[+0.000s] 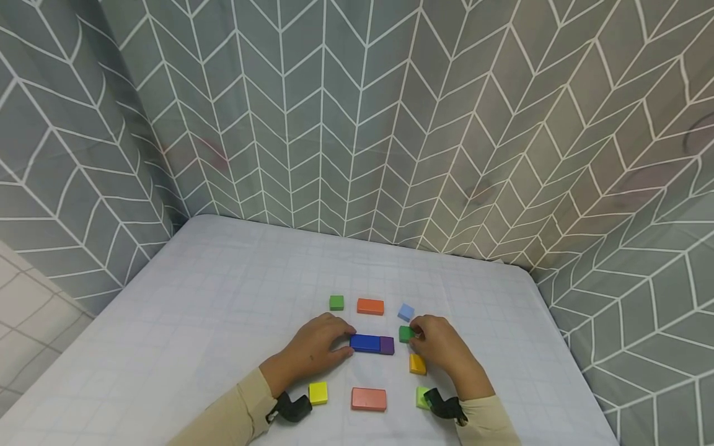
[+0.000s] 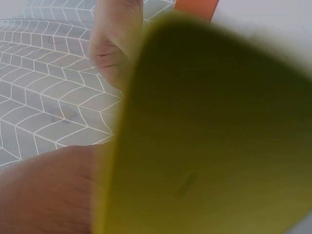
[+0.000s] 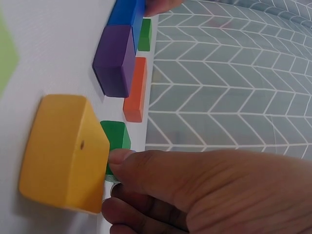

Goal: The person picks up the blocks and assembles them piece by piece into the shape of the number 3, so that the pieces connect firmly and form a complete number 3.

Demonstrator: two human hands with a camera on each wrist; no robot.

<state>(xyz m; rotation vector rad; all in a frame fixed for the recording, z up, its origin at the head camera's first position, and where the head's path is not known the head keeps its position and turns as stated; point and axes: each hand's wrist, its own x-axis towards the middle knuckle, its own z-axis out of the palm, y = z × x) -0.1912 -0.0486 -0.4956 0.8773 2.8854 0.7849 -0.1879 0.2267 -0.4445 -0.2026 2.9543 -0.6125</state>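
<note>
My left hand (image 1: 313, 344) is at the left end of a long blue block (image 1: 365, 343), thumb and forefinger at its two corners. A purple block (image 1: 387, 345) sits flush against the blue one's right end. My right hand (image 1: 442, 344) pinches a dark green block (image 1: 406, 334), just right of the purple one and apart from it. In the right wrist view the thumb (image 3: 127, 163) presses on the green block (image 3: 115, 136), and curled fingers partly hide behind it. A yellow block (image 2: 209, 136) fills much of the left wrist view, hiding most of that hand.
An orange-yellow block (image 1: 417, 364) and a lime block (image 1: 421, 397) lie near my right wrist. A salmon block (image 1: 369, 399) is in front. Farther back are a green block (image 1: 336, 303), an orange block (image 1: 370, 306) and a light blue block (image 1: 406, 312). White cloth (image 1: 234, 279) covers the table.
</note>
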